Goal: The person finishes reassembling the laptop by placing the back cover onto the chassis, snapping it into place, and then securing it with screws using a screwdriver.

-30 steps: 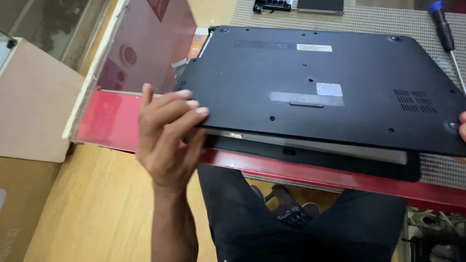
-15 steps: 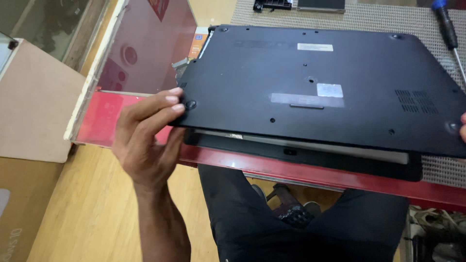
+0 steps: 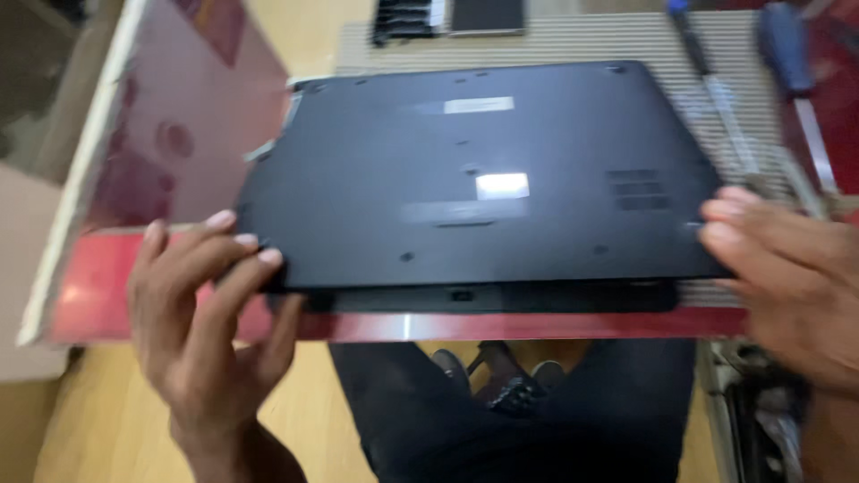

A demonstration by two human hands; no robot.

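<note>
A black laptop (image 3: 474,179) lies bottom-up on a striped mat (image 3: 573,40) at the near edge of a red table (image 3: 107,295). Its underside shows vents, screws and pale labels. My left hand (image 3: 201,331) grips the laptop's near left corner, fingers on top and thumb below. My right hand (image 3: 787,277) holds the near right corner, fingertips on the black base. The picture is blurred by motion.
Two screwdrivers (image 3: 716,98) lie on the mat at the right, one with a blue handle (image 3: 783,45). Dark flat parts (image 3: 447,18) sit at the far edge. Below the table are my dark trousers (image 3: 501,420), shoes, and a wooden floor (image 3: 98,420).
The view has swung right and down. My right hand has come into sight on the near right corner. My left hand still grips the left corner, fingers shifted a little.
</note>
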